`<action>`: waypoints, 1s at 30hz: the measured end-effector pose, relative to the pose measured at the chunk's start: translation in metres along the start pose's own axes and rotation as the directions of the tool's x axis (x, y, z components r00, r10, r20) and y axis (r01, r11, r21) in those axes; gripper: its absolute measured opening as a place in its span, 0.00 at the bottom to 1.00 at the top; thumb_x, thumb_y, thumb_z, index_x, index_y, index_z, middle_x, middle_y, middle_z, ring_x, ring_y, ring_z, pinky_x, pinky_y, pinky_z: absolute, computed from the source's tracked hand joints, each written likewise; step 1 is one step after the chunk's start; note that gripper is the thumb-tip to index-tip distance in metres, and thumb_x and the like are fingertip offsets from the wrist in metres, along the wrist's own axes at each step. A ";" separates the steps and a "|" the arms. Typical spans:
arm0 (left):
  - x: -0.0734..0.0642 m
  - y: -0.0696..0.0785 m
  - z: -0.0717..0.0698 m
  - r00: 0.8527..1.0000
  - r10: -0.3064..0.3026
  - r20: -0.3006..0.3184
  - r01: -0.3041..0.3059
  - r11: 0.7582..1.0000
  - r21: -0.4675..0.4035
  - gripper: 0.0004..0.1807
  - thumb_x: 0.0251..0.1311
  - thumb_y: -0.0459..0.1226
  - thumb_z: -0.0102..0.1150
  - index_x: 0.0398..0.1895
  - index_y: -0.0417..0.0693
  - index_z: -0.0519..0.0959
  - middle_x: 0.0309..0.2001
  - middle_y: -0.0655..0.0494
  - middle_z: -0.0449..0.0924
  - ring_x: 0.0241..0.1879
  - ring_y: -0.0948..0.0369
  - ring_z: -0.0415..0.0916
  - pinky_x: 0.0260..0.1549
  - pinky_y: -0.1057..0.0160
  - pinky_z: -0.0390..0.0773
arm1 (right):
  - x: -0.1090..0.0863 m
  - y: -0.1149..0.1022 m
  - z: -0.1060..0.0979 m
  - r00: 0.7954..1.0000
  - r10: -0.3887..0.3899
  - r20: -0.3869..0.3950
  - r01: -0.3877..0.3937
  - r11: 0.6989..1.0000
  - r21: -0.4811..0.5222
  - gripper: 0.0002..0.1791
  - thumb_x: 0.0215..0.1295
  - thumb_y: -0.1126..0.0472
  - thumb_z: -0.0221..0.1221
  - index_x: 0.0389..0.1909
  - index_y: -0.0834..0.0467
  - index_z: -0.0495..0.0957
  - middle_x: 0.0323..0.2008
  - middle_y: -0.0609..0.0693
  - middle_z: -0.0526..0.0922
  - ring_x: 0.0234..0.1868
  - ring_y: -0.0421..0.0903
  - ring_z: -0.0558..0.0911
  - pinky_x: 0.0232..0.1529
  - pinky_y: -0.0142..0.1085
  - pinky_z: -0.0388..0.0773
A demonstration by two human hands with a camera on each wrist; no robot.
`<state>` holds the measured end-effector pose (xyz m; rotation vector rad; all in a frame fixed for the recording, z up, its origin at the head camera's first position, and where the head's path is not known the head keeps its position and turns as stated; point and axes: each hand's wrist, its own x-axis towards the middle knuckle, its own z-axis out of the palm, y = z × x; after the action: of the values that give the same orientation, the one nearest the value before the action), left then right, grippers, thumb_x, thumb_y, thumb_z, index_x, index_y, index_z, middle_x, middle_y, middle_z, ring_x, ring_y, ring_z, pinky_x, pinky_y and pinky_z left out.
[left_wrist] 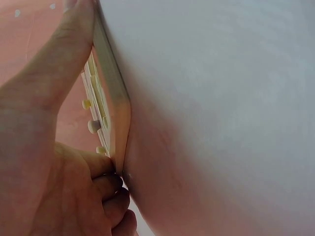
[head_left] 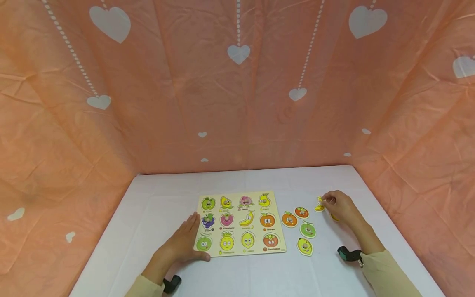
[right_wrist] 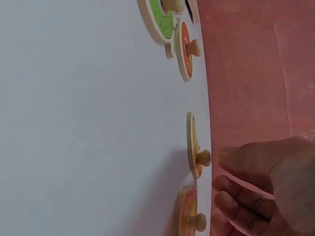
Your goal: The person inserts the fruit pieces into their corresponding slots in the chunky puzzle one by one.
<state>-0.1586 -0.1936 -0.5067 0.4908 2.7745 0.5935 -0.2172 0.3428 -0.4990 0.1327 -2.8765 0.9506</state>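
Observation:
A wooden fruit puzzle board (head_left: 237, 224) lies on the table. My left hand (head_left: 184, 239) rests at its near left corner, fingers stretched along the left side and thumb by the front edge. In the left wrist view the thumb and fingertips touch the board's edge (left_wrist: 115, 93). My right hand (head_left: 341, 206) hovers by a yellow banana piece (head_left: 318, 205). In the right wrist view its bent thumb and fingers are close to the wooden knob (right_wrist: 204, 158), with a small gap. Another yellow piece (head_left: 335, 218) is mostly hidden beneath that hand.
Between board and right hand lie an orange piece (head_left: 289, 220), a red persimmon piece (head_left: 302, 213), a green melon piece (head_left: 308, 229) and a lemon piece (head_left: 305, 246), all knobbed. Several knobbed fruits sit in the board's upper rows. Peach-coloured cloth (head_left: 237, 123) surrounds the white table (head_left: 156, 194).

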 end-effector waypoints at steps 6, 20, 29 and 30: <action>-0.001 0.001 -0.001 1.000 -0.002 -0.004 0.002 1.000 -0.002 0.79 0.40 0.59 0.87 0.82 0.22 0.48 0.84 0.26 0.45 0.84 0.35 0.46 0.83 0.39 0.51 | 0.001 0.004 0.003 1.000 0.003 0.011 -0.004 1.000 0.008 0.07 0.68 0.67 0.70 0.40 0.68 0.85 0.34 0.55 0.80 0.37 0.50 0.78 0.37 0.41 0.77; -0.002 0.003 -0.002 1.000 -0.014 0.005 0.014 1.000 -0.003 0.79 0.40 0.59 0.87 0.82 0.22 0.48 0.84 0.26 0.45 0.84 0.36 0.46 0.83 0.39 0.51 | -0.001 0.005 0.003 0.998 0.018 0.054 -0.017 1.000 -0.015 0.07 0.69 0.67 0.69 0.40 0.68 0.84 0.34 0.55 0.81 0.37 0.50 0.78 0.38 0.42 0.78; -0.002 0.004 -0.003 1.000 -0.011 0.004 0.011 1.000 -0.003 0.79 0.40 0.59 0.87 0.82 0.22 0.49 0.84 0.26 0.45 0.84 0.36 0.46 0.83 0.39 0.51 | -0.001 0.003 0.004 0.998 0.016 0.057 -0.016 1.000 0.005 0.07 0.69 0.68 0.69 0.41 0.69 0.84 0.33 0.54 0.81 0.36 0.48 0.78 0.37 0.40 0.78; -0.002 0.004 -0.003 1.000 -0.011 0.004 0.011 1.000 -0.004 0.79 0.40 0.59 0.87 0.82 0.22 0.49 0.84 0.26 0.45 0.84 0.36 0.46 0.83 0.39 0.51 | -0.001 0.003 0.004 0.998 0.018 0.057 -0.018 1.000 0.006 0.07 0.69 0.68 0.69 0.40 0.68 0.83 0.33 0.54 0.81 0.36 0.48 0.78 0.37 0.40 0.77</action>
<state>-0.1563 -0.1918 -0.5020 0.4753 2.7700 0.5948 -0.2169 0.3428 -0.5043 0.1372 -2.9315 0.9755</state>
